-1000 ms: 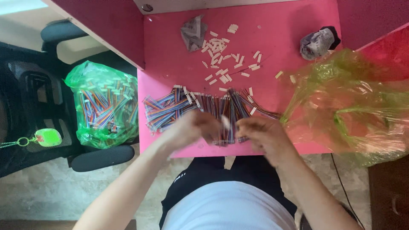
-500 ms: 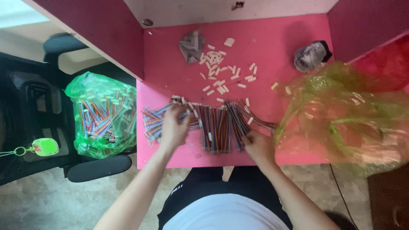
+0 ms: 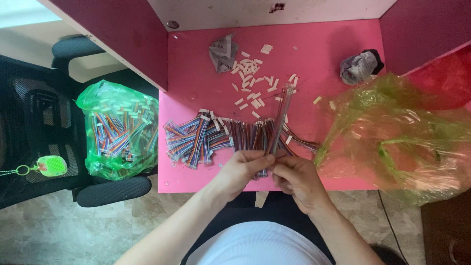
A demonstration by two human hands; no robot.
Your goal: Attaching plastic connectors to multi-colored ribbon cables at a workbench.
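Observation:
My left hand [image 3: 241, 169] and my right hand [image 3: 296, 177] meet at the front edge of the pink table [image 3: 314, 73]. Together they pinch the near end of one multicoloured ribbon cable [image 3: 280, 115], which sticks out away from me over the table. Just beyond my hands lies a row of similar ribbon cables [image 3: 216, 138] with white connectors. Several small white connector pieces [image 3: 254, 73] are scattered further back.
A green plastic bag full of ribbon cables [image 3: 121, 130] sits on a black chair [image 3: 44, 132] at the left. A large crumpled green bag [image 3: 402, 132] lies at the table's right. Crumpled wrappers [image 3: 223, 49] [image 3: 359, 66] lie at the back, near dark red partition walls [image 3: 122, 34].
My hands were apart on the cable pile half a second ago. They have come together and lifted one cable, which now points away from me.

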